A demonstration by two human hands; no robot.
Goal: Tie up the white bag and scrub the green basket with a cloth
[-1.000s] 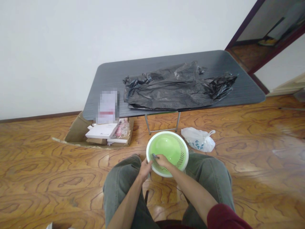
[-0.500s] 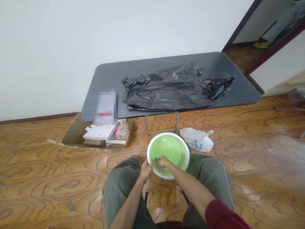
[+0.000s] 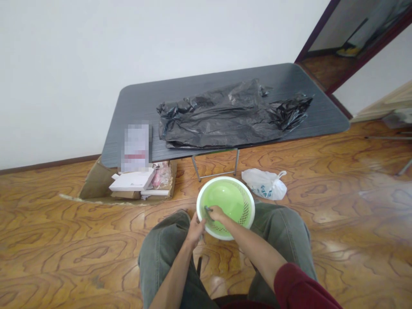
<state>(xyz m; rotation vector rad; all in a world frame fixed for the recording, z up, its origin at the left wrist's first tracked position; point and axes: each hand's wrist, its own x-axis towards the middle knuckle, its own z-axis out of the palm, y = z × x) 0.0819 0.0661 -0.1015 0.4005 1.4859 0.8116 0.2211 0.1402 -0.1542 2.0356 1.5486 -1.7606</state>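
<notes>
Both bare forearms point(image 3: 175, 268) slant inward, short of the near edge of the counter point(image 3: 135, 105); the left hand point(image 3: 195, 229) is curled, the right hand point(image 3: 218, 213) beside it seemingly clenched, fingertips hard to make out.

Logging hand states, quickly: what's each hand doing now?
Left hand: closed on the rim of the basket.
Right hand: closed on a small dark item, too small to identify.
</notes>
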